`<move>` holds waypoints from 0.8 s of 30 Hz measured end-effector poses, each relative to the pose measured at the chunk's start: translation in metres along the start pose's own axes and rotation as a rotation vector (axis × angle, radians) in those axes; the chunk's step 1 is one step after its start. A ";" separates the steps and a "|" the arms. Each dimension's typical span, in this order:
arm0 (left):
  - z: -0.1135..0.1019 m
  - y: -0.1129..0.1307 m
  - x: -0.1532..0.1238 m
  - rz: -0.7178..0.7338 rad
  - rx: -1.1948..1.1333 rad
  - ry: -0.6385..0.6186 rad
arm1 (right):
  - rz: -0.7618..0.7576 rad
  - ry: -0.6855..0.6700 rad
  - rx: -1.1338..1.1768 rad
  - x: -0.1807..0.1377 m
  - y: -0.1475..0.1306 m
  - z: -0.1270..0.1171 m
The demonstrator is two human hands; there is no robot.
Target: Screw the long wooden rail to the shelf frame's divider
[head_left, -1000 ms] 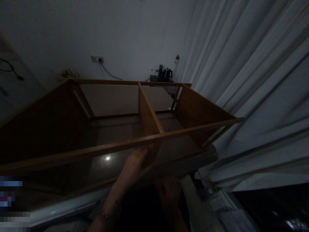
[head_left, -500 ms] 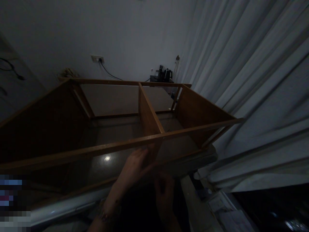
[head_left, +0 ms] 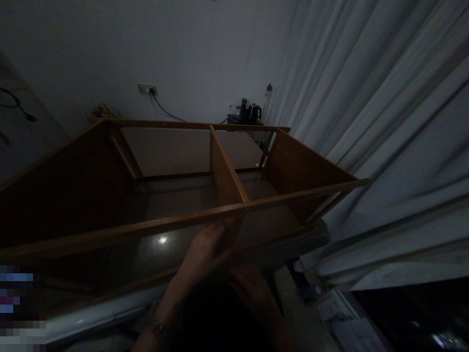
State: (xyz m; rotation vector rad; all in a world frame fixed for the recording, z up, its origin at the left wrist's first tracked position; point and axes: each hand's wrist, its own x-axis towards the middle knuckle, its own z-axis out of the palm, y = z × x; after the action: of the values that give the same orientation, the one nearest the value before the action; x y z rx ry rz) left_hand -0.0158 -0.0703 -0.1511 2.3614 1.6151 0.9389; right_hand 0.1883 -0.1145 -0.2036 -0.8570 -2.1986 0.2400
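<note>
A wooden frame [head_left: 154, 226] with a middle divider panel [head_left: 229, 171] stands in front of me in dim light. My left hand [head_left: 204, 248] is at the near end of the divider, below the front rail. Its fingers lie along the panel's left side and its thumb reaches across the near edge, so it looks closed on the panel; the fingertips are dark. Lower and to the right, my right hand [head_left: 251, 283] hovers in front of my body, apart from the wood. Its fingers are stretched toward the left, and no object shows in them.
The frame rests on a glossy grey surface [head_left: 172, 195]. A long white curtain [head_left: 366, 122] hangs along the right. Black kitchen appliances [head_left: 252, 112] stand at the back beside a wall socket [head_left: 147, 89] with a cord. Boxy items [head_left: 337, 310] lie at lower right.
My right hand has turned and risen slightly, its curled fingers now stretched leftward. The left hand and the wooden frame have stayed where they were.
</note>
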 end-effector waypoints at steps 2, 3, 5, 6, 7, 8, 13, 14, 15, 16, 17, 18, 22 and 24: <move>0.001 -0.001 -0.001 0.005 0.018 0.000 | -0.038 -0.063 -0.026 0.001 0.004 -0.005; 0.001 -0.002 -0.001 0.005 0.031 0.010 | -0.057 -0.081 -0.033 0.002 0.006 -0.007; 0.002 -0.003 -0.002 -0.004 0.051 0.016 | -0.088 -0.092 -0.027 0.005 0.007 -0.009; 0.003 -0.004 -0.002 -0.010 0.053 0.009 | -0.100 -0.079 -0.015 0.008 0.007 -0.009; 0.003 -0.004 -0.002 -0.013 0.050 0.000 | -0.106 -0.063 0.001 0.010 0.007 -0.008; 0.003 -0.003 -0.002 -0.017 0.047 -0.009 | -0.107 -0.051 0.017 0.013 0.006 -0.007; 0.001 -0.001 -0.002 -0.035 0.032 -0.018 | -0.030 0.033 0.085 0.015 0.002 0.007; 0.001 -0.001 -0.002 -0.032 0.027 -0.019 | -0.002 0.069 0.104 0.014 0.001 0.011; 0.001 -0.001 -0.002 -0.027 0.027 -0.016 | 0.026 0.108 0.124 0.013 0.001 0.015; 0.001 -0.002 -0.002 -0.026 0.035 -0.009 | 0.050 0.146 0.143 0.012 0.000 0.019; 0.001 -0.002 -0.002 -0.025 0.045 0.000 | 0.069 0.181 0.159 0.011 -0.001 0.022; 0.002 -0.003 -0.003 -0.024 0.053 0.004 | 0.082 0.212 0.168 0.011 -0.002 0.026; 0.001 -0.003 -0.002 -0.031 0.045 -0.015 | 0.140 0.280 0.156 0.012 -0.011 0.034; 0.001 -0.002 -0.002 -0.039 0.052 -0.010 | 0.169 0.296 0.150 0.012 -0.016 0.034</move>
State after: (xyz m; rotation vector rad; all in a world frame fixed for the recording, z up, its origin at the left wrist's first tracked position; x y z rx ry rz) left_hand -0.0173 -0.0712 -0.1534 2.3552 1.6953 0.8877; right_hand 0.1504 -0.1156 -0.2144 -0.9308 -1.8132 0.3326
